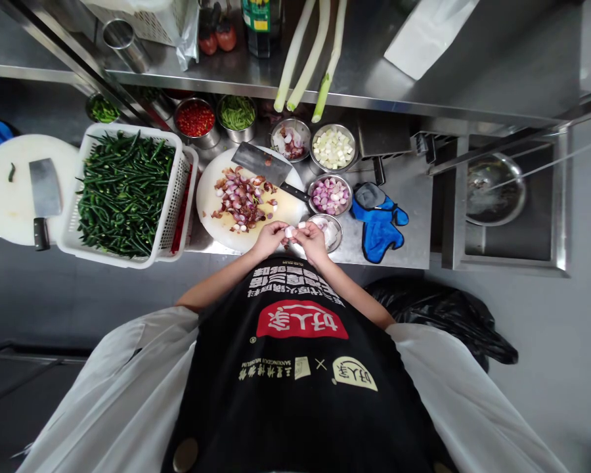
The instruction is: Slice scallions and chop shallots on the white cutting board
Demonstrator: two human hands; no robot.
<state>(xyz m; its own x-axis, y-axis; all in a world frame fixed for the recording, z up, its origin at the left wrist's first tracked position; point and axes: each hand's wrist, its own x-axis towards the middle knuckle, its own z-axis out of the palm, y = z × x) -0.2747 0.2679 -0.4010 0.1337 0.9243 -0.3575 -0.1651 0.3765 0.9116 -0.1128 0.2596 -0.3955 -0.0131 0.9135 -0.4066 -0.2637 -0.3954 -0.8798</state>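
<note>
At the near edge of a round white cutting board (211, 217), my left hand (270, 238) and my right hand (312, 242) meet with fingers pinched. Between them is a small pale shallot (289, 232); my fingers partly cover it. A heap of shallot pieces and brown skins (243, 197) lies on the board. Across the board's far side rests a cleaver (261, 163), its black handle pointing right. Just beyond my right hand stands a metal bowl of pale pieces (329, 231). Behind that is a bowl of purple shallots (329, 196).
Left stands a white basket of green chilies (125, 194), then another board (4, 197) with a cleaver (45, 187). Bowls of red chilies (196, 118) and white cubes (333, 148) line the back. Blue gloves (379, 226) lie right, before a sink (536, 223). Leeks (303, 56) overhang the shelf.
</note>
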